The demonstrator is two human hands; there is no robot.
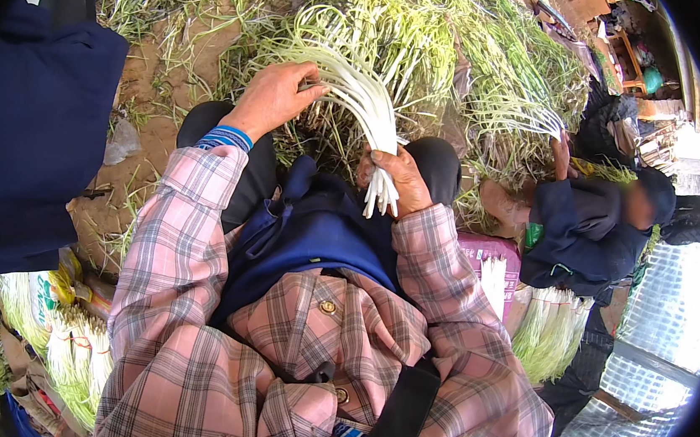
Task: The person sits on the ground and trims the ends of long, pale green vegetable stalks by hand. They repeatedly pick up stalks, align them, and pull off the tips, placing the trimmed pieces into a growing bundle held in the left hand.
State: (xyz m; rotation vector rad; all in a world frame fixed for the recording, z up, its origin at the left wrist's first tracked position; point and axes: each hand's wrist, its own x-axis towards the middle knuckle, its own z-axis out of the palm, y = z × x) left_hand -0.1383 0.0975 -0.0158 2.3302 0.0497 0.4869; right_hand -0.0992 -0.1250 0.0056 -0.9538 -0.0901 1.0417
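My right hand [402,179] grips a bunch of blanched garlic chives [374,112] near its white root ends, which stick out below the fist. From there the stems rise and bend over to the upper left, into pale green leaves. Beside that bend is my left hand [281,95], thumb and forefinger drawn together at the bunch's edge with what looks like a pale strand between them. A large heap of loose chives [414,35] lies on the ground just beyond my knees. A dark blue apron [308,241] covers my lap.
A co-worker [579,234] at the right holds another bunch [530,116]. Tied bundles [76,358] stand at my left, and more bundles [553,325] at my right by a purple printed bag [470,251]. Dark blue clothing [26,142] fills the upper left. A plastic scrap [121,141] lies on bare soil.
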